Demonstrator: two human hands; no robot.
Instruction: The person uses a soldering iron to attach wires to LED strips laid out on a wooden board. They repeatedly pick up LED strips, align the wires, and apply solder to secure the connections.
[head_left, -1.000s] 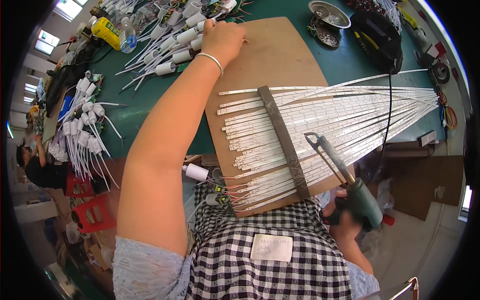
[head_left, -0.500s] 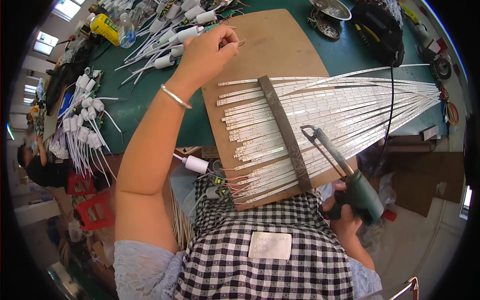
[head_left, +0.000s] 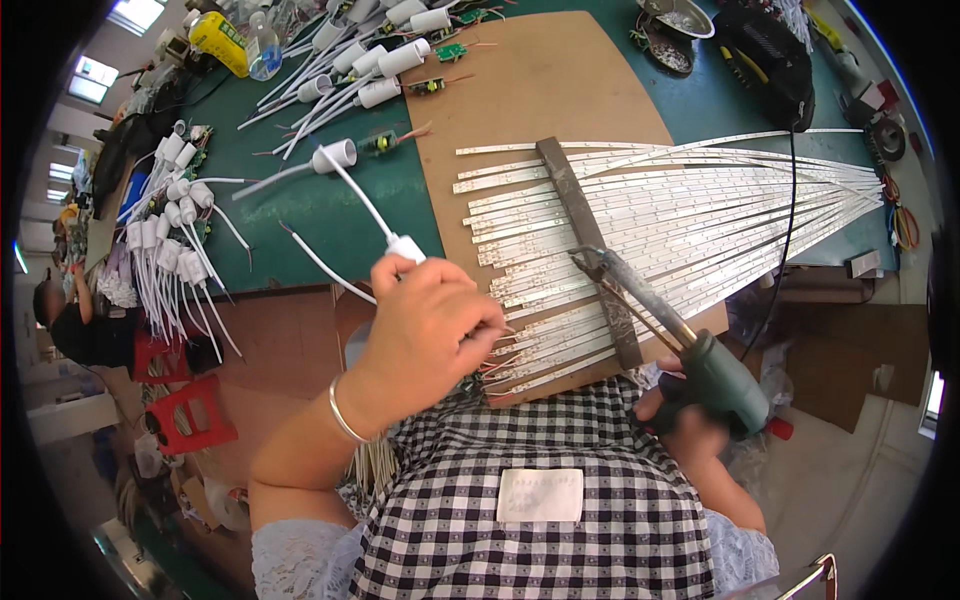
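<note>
My left hand (head_left: 425, 335) is closed round a white cylindrical cap (head_left: 404, 248) with a white cable running out of it. Its thumb and forefinger pinch thin wires beside the near left ends of the LED strips (head_left: 540, 265); the circuit board of this piece is hidden by the hand. My right hand (head_left: 690, 435) grips a green soldering gun (head_left: 722, 385), whose metal tip points over the strips close to the dark bar (head_left: 585, 225). That bar lies across the strips on a brown board (head_left: 540, 75). Reddish wires join the nearest strips' ends.
Many white caps with cables and circuit boards (head_left: 400, 60) are heaped at the back; another bunch (head_left: 180, 215) hangs over the left table edge. A black pouch (head_left: 765, 65) and metal dishes (head_left: 680, 18) stand far right. The gun's black cord (head_left: 791, 200) crosses the strips.
My left hand has come back from the far heap to the near strip ends, now with a capped cable piece in it. The soldering gun's tip has shifted slightly left, and the board slightly right.
</note>
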